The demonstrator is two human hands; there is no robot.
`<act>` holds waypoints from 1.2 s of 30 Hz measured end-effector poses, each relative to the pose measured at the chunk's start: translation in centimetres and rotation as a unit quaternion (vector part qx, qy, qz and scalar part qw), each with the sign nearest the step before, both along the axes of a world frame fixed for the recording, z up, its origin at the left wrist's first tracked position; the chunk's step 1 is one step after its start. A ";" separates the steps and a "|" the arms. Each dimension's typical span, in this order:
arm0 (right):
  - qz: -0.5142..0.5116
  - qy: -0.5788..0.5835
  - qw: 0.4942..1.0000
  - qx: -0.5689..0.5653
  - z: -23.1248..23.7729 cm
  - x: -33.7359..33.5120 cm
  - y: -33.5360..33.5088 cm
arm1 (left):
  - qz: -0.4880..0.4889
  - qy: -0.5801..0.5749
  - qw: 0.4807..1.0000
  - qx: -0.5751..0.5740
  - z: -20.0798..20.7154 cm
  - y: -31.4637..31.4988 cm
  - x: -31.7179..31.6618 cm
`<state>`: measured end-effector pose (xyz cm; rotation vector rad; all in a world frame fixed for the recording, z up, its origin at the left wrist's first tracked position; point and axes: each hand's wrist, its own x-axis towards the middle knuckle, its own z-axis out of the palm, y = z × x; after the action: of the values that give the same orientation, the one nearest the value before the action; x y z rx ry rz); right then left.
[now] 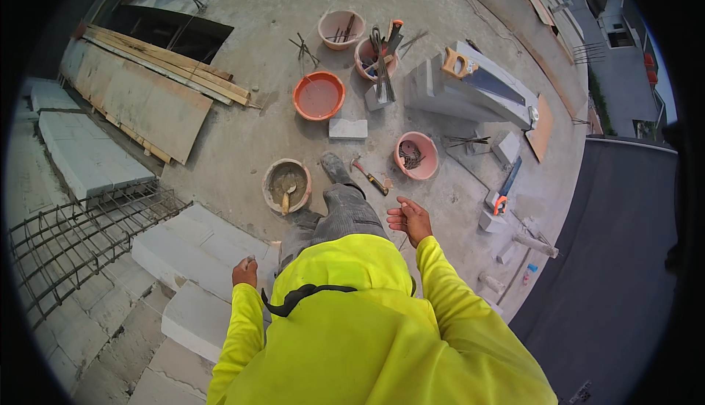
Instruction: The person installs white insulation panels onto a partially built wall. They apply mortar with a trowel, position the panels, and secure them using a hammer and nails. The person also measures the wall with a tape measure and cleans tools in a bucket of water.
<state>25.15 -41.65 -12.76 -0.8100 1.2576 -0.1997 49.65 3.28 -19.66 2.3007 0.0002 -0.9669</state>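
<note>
My left hand [244, 272] is at the left of my body, beside the pale blocks [209, 240]. Its fingers are curled closed, and what they hold, if anything, cannot be made out. Out to the right, my right hand [411, 221] is open and holds nothing, its fingers stretched toward the left. A claw hammer [373, 179] lies on the concrete floor just beyond it, near a pink bucket [416, 156] with small metal pieces inside. In front of my legs stands a bucket of grey mortar [277, 179] with a wooden-handled trowel [287, 198] resting in it.
An orange basin of liquid [319, 96] stands ahead, near a tool-filled bucket [376, 58]. One handsaw [485, 78] rests on large white blocks; another handsaw [508, 187] lies at right. Steel rebar mesh [88, 232] sticks out at left, below planks [165, 67] beside a floor opening [172, 30].
</note>
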 end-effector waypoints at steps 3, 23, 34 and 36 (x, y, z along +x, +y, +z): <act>0.008 -0.055 0.998 0.027 -3.2 8.4 -3.1 | 0.022 0.069 0.996 0.056 -2.1 -0.3 0.1; 0.232 0.160 0.932 -0.228 -60.4 43.4 -20.7 | 0.404 0.341 0.767 -0.364 -39.5 -49.4 22.9; 0.003 0.026 0.998 0.060 -57.6 43.7 -21.2 | 0.425 0.345 0.769 -0.331 -50.8 -57.3 23.9; 0.191 -0.015 0.981 0.016 -55.7 43.6 -20.1 | 0.430 0.323 0.779 -0.321 -51.6 -56.7 23.8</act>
<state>68.73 -61.76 -68.42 -0.9992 1.0508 0.1183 73.45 -53.47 -71.23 1.0316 0.8073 -0.9686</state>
